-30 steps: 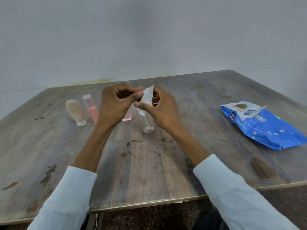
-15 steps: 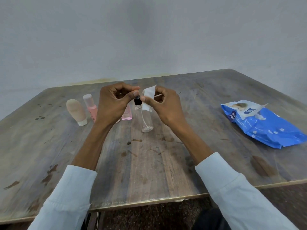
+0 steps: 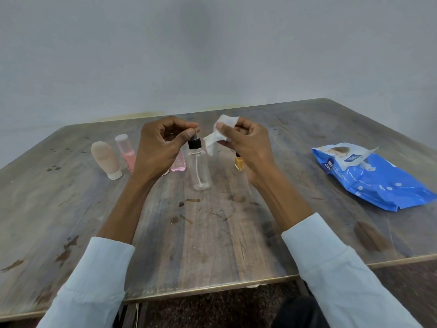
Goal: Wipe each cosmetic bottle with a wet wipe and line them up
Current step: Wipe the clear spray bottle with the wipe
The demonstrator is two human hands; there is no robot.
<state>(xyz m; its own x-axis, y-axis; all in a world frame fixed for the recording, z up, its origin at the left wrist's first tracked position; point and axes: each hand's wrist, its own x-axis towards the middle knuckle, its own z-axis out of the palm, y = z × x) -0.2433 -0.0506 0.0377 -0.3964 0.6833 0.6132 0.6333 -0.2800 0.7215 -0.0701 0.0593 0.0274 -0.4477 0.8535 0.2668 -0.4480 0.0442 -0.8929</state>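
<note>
A clear spray bottle [image 3: 201,169] with a black top stands upright mid-table. My left hand [image 3: 160,147] pinches its nozzle tip from above. My right hand [image 3: 246,143] pinches a crumpled white wet wipe [image 3: 217,136] just right of the bottle's top. Along the back stand a beige tube [image 3: 106,159], a pink bottle with a pale cap [image 3: 126,152] and a small pink bottle [image 3: 178,163], partly hidden by my left hand. A small amber bottle [image 3: 239,163] peeks out behind my right hand.
A blue wet-wipe pack [image 3: 376,178] with its flap open lies on the right of the stained wooden table [image 3: 212,233]. A grey wall rises behind the table's far edge.
My hands have drawn apart. The wipe has come off the clear bottle's top, which now shows its black collar. The amber bottle has come into sight behind my right hand.
</note>
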